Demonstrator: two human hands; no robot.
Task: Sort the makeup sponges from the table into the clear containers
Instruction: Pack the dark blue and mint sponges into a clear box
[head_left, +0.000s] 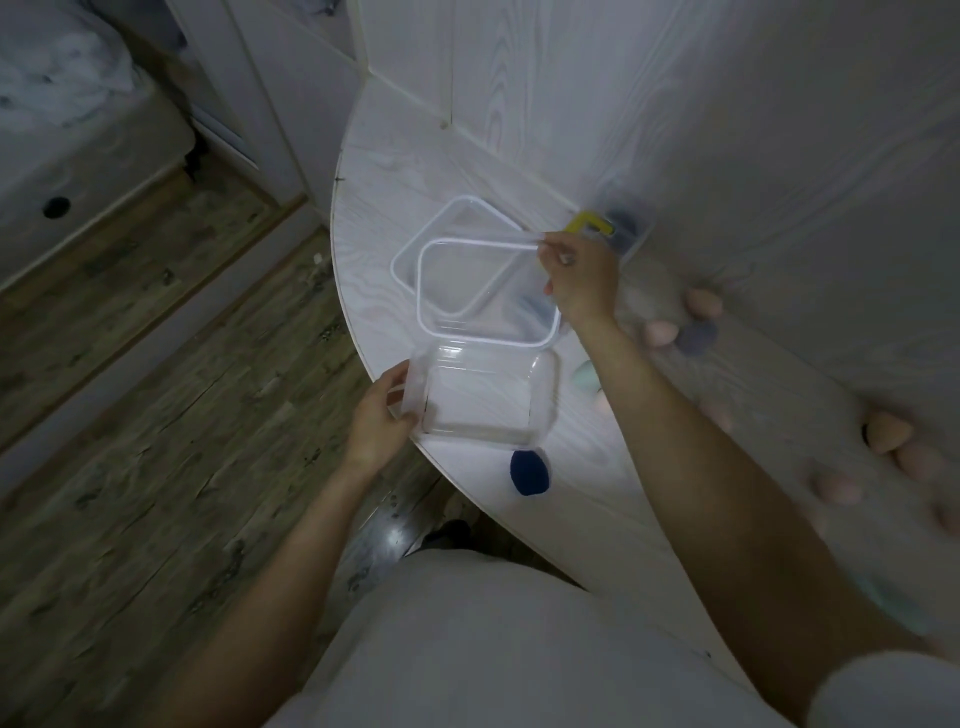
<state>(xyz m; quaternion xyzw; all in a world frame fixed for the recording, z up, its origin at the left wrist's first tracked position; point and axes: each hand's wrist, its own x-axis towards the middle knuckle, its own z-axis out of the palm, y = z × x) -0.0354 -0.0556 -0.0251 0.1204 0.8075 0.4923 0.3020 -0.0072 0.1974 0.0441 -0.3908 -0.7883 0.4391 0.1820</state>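
A clear rectangular container (488, 395) stands at the near rim of the white table, and my left hand (382, 413) grips its left wall. My right hand (579, 275) pinches the far right corner of a clear lid (485, 291) lifted above the container. A second clear lid or container (447, 228) lies flat behind it. A dark blue sponge (529, 472) lies just in front of the container. Pink sponges (701, 301) and a grey-blue one (698, 338) sit to the right, and more pink and peach sponges (888, 431) lie farther right.
A yellow-clasped clear box (618, 228) with something dark inside stands against the white wall panel. A mint sponge (584, 376) peeks from under my right forearm. The round table edge (363, 358) drops to a wooden floor on the left.
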